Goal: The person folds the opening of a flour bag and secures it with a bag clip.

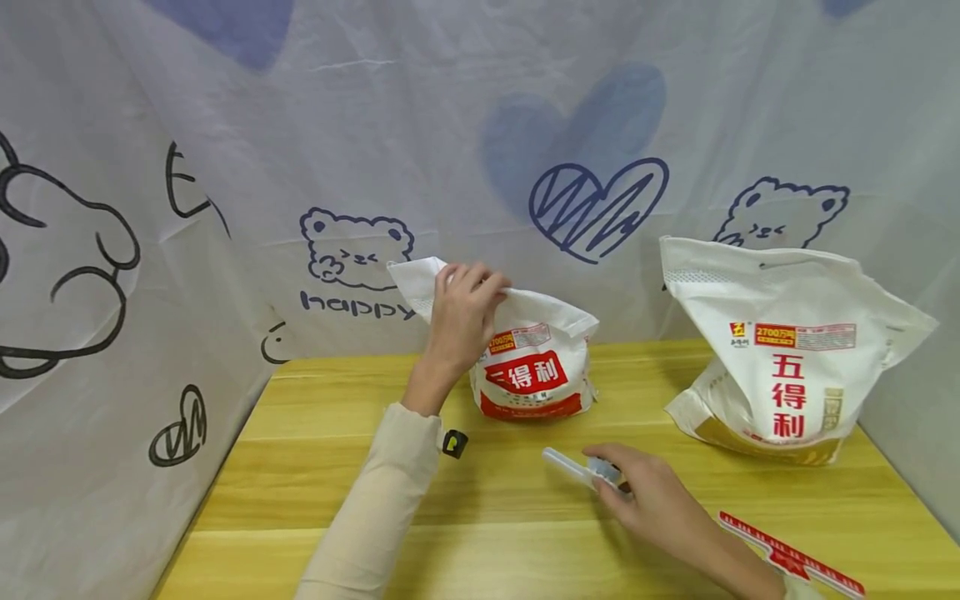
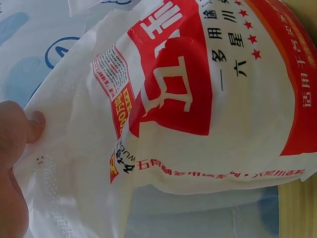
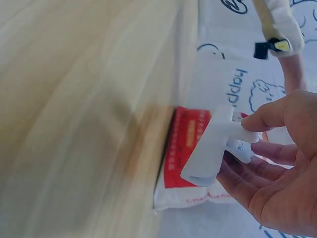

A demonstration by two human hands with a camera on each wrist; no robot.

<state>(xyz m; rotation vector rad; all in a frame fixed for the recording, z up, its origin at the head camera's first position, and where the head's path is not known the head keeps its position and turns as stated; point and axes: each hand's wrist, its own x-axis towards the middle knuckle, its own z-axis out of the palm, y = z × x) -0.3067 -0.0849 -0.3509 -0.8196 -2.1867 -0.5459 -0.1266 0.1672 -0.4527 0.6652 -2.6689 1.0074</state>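
My left hand grips the top edge of the smaller white-and-red flour bag, which stands at the back middle of the table. In the left wrist view the thumb lies on the bag's white upper part, while the fingers behind are mostly hidden. My right hand is over the table in front of that bag. Between its thumb and fingers it pinches a white plastic bag clip, a long bar with a short tab. The clip is apart from the flour bag.
A larger white-and-gold flour bag stands at the right, its top loose. On the wooden table near the right forearm lies a red clip. Printed white cloth hangs behind the table and along its left side.
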